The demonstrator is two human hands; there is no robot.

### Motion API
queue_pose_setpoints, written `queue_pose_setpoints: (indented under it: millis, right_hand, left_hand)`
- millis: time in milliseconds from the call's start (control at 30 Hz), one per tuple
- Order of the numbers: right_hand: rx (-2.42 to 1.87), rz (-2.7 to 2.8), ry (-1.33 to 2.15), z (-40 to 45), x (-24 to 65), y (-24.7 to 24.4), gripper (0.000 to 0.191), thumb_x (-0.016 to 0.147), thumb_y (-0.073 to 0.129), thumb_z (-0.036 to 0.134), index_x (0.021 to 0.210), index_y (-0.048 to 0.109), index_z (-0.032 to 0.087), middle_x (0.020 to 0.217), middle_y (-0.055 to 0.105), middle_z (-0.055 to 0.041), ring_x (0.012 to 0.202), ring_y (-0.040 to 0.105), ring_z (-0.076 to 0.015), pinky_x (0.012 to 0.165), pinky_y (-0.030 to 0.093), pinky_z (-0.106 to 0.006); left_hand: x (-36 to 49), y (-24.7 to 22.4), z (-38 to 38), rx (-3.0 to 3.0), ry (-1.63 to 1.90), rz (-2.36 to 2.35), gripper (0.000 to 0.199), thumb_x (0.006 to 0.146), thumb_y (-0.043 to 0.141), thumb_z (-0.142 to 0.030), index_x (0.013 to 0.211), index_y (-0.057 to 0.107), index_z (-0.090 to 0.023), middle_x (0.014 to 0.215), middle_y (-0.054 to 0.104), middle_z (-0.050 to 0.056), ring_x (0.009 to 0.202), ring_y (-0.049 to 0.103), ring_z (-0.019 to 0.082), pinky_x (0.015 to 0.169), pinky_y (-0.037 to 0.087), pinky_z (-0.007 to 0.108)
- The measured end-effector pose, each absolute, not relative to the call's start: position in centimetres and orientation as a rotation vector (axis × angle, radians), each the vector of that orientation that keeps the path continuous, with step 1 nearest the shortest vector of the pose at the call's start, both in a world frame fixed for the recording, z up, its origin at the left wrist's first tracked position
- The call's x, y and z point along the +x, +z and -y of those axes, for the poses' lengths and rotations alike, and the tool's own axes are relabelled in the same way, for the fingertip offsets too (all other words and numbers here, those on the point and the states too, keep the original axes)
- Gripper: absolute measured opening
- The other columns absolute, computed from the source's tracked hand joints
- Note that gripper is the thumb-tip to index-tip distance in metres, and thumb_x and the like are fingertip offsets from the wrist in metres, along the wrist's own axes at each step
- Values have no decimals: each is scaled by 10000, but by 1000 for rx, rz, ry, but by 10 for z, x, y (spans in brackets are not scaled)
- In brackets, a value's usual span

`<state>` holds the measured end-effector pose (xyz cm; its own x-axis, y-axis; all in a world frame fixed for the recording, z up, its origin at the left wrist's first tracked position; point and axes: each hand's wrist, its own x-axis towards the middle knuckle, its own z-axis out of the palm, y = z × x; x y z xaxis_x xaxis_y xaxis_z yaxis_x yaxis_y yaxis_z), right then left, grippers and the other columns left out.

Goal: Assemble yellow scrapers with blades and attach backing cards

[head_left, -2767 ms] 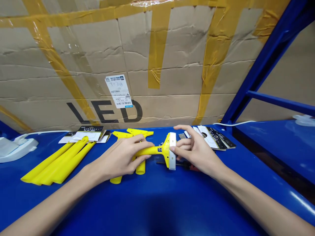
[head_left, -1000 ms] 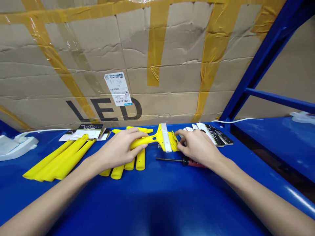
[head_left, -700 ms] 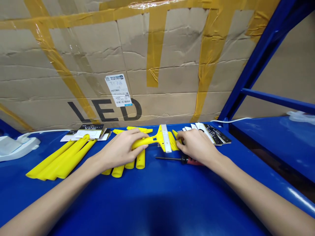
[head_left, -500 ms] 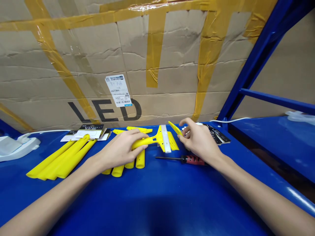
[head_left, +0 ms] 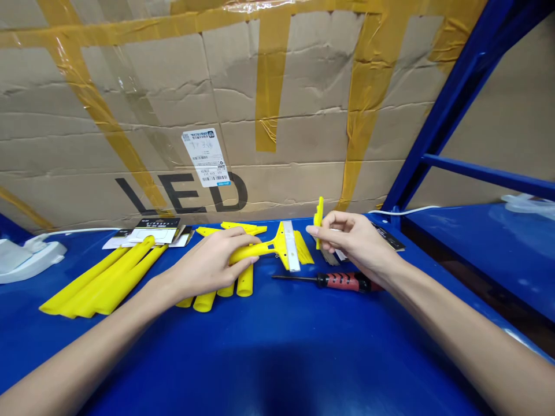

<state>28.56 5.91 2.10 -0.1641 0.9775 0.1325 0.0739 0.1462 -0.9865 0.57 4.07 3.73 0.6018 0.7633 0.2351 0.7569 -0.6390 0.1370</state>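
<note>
My left hand (head_left: 217,260) is closed round the yellow handle of a scraper (head_left: 281,245), whose wide head carries a pale, flat blade strip. Between the thumb and fingers of my right hand (head_left: 351,240) is a thin yellow plastic plate (head_left: 319,216), held upright to the right of the scraper head. More yellow plates (head_left: 303,247) lie on the table just beyond the blade strip. A screwdriver (head_left: 342,281) with a red and black handle rests below my right hand, its tip pointing left. Several yellow tube handles (head_left: 245,281) lie under and beside my left hand.
Yellow handles (head_left: 108,277) with black and white cards (head_left: 154,231) lie at the left, near a white power strip (head_left: 32,260). More cards (head_left: 392,237) are partly behind my right hand. A taped cardboard box (head_left: 303,115) stands along the back; a blue frame (head_left: 442,115) rises at the right.
My right hand has turned the yellow plate from slanted to upright and raised it slightly. My left hand still holds the scraper in nearly the same place.
</note>
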Motion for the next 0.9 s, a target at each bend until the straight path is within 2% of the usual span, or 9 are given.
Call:
queue_pose_setpoints:
  millis: [100,200,267,400,633,800,900]
  right_hand:
    - [-1071,1478,1265,-58,287,22,387,707,843,452,914,647,191,632,659,10,539,548,-103,444,339,-215]
    - [-1118,1480,1305,-57,287,22,629,643,897,413,1139,553,233,624,679,45,533,552,-113,454,344,-208]
    - [-1140,1527,1318,-56,286,22,729,636,904,389,1218,491,239,624,696,45,540,565,-123,485,394,-218]
    - [-1117,1636,1350,-52,280,21,733,664,886,351,1228,433,235,609,691,51,569,599,-138,564,481,-251]
    - [-1129,1704,1281,-52,273,14,697,705,866,391,1210,411,238,570,633,86,489,520,-98,458,370,-188]
    - [-1077,1680,1291,-55,273,11,769,617,924,346,1191,422,245,688,682,56,646,652,-140,597,523,-235]
    - [-1064,1658,1261,-55,273,9,890,553,954,312,1261,418,253,690,659,74,651,660,-147,618,553,-253]
  left_hand:
    - [6,38,-40,2779,389,-1317,375,1009,490,-384,1283,661,-195,1202,694,115,1110,650,286,966,522,458]
    - [7,39,-40,2762,338,-1325,383,1014,481,-375,1294,656,-182,1169,683,124,1069,654,284,942,531,460]
    - [7,39,-40,2759,327,-1326,393,1016,478,-380,1303,652,-175,1172,675,129,1071,652,288,938,534,461]
    - [6,39,-38,2797,353,-1300,398,1016,477,-382,1296,657,-162,1182,674,140,1087,651,304,937,538,471]
    - [5,38,-37,2875,446,-1192,358,1023,463,-338,1261,664,-161,1172,677,142,1027,669,281,885,552,432]
    - [6,39,-36,2886,476,-1156,347,1022,462,-323,1255,666,-167,1155,680,135,1014,672,273,860,553,419]
    - [7,39,-35,2884,478,-1145,348,1021,463,-315,1260,664,-163,1146,679,133,998,671,270,849,551,419]
